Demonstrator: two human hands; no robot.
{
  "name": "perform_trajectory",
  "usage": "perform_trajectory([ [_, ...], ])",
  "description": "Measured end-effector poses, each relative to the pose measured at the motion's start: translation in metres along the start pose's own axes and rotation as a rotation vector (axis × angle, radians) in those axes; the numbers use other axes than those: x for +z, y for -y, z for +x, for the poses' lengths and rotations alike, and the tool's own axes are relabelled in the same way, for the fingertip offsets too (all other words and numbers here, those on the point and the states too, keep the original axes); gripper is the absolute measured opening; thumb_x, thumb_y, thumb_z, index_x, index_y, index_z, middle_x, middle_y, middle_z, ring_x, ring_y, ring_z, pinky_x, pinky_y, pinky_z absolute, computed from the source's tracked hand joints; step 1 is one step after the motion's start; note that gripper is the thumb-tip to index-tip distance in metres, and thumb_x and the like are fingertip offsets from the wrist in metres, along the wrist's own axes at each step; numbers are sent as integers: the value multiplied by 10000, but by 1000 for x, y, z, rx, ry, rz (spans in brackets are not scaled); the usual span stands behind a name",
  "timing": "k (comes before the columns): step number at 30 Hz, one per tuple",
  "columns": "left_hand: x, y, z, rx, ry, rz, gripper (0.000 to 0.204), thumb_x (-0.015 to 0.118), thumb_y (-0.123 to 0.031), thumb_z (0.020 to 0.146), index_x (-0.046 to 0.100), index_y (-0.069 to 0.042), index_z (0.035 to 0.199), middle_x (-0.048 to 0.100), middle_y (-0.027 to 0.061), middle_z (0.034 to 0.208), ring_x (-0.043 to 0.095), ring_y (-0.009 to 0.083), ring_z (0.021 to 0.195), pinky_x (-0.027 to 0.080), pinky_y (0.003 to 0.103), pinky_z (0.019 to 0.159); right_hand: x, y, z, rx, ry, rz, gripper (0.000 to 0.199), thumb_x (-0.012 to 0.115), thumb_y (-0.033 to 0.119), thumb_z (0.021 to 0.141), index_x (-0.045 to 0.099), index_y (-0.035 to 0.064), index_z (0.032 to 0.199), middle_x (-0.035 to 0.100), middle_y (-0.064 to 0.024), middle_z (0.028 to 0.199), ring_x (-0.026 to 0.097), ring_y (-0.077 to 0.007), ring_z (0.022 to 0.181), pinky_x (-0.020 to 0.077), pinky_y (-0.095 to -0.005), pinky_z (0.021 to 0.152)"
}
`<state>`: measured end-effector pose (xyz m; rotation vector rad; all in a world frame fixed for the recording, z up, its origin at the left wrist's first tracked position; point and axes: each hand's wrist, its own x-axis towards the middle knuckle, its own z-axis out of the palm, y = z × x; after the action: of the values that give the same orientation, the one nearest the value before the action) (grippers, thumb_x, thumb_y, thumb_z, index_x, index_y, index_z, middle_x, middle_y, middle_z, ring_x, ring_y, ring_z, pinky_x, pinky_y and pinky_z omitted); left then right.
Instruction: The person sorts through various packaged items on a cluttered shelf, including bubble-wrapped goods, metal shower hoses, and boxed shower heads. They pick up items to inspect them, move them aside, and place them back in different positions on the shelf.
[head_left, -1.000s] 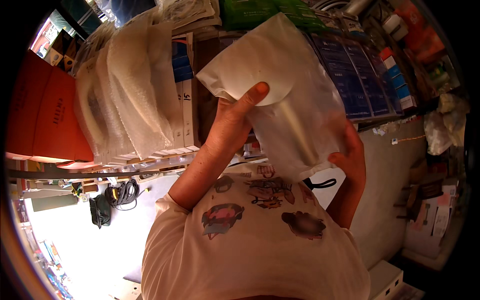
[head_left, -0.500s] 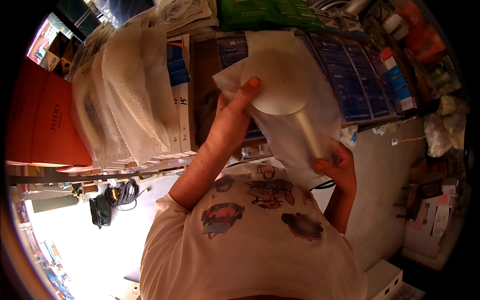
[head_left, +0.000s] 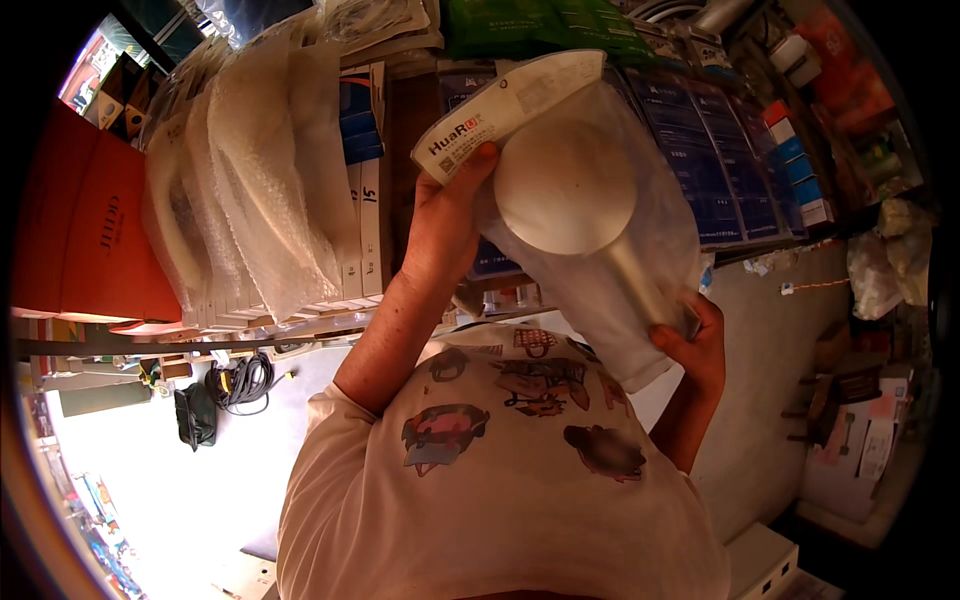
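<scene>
Held up in front of my chest is a clear plastic bag (head_left: 655, 235) with a printed pale header card (head_left: 530, 100) along its top. Inside it lies a pale, round-headed item with a straight handle (head_left: 566, 190); its exact kind I cannot make out. My left hand (head_left: 446, 220) grips the bag's upper left corner, thumb over the card's lower edge and fingers behind. My right hand (head_left: 700, 345) pinches the bag's lower right side around the handle's end.
Bubble-wrapped packs (head_left: 255, 170) stand in a row at the left, beside a red box (head_left: 90, 230). Blue flat packages (head_left: 700, 150) lie beyond the bag, and a green package (head_left: 540, 28) sits at the back. A coiled black cable (head_left: 240, 382) is on the floor.
The bag has turned and tilted, so the header card's printed side now shows. My right hand has shifted slightly right and down; both hands keep hold of the bag.
</scene>
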<state>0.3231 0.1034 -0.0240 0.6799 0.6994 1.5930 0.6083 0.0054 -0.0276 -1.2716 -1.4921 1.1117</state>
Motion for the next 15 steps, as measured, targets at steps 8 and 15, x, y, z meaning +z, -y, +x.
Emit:
perform_trajectory([
  [8, 22, -26, 26, 70, 215, 3, 329, 581, -134, 899, 554, -26, 1209, 611, 67, 1142, 580, 151, 1033, 452, 284, 880, -2, 7, 22, -29, -221, 17, 431, 780, 151, 706, 625, 7, 1081, 632, -21, 936, 567, -91, 844, 458, -242, 764],
  [15, 57, -37, 65, 132, 415, 70, 590, 512, -189, 955, 243, -127, 1476, 460, 111, 1335, 524, 217, 1140, 481, 341, 874, -3, 20, 76, -70, -417, 180, 473, 786, 217, 730, 621, 10, 1123, 642, -20, 935, 575, -92, 822, 447, -224, 753],
])
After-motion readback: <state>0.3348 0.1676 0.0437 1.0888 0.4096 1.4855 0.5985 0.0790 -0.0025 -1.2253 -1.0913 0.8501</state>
